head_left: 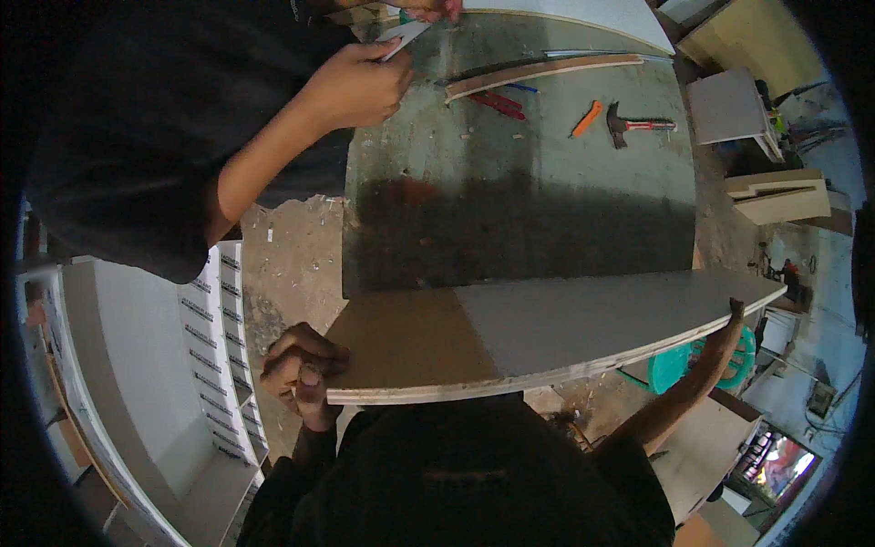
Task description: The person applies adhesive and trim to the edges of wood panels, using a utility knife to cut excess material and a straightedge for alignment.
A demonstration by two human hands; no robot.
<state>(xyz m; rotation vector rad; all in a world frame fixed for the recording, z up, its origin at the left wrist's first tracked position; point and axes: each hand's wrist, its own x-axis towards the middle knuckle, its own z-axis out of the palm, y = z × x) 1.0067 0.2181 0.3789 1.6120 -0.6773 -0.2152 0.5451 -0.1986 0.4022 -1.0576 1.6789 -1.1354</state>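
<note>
A long wooden board lies across the near edge of the workbench. Its left part is bare brown, while the rest carries a pale grey-white surface. My left hand is closed round the board's left end, thumb at the near edge. At the right, my right hand grips the near edge; most of its fingers are hidden by the board. Across the bench on the left, another person's hand holds a thin white strip. That person's other hand is partly visible at the top edge.
On the green-grey workbench lie a hammer, an orange cutter knife, red-handled pliers and a narrow wooden strip. A white cabinet stands at left. Below the board's right end is a green plastic stool.
</note>
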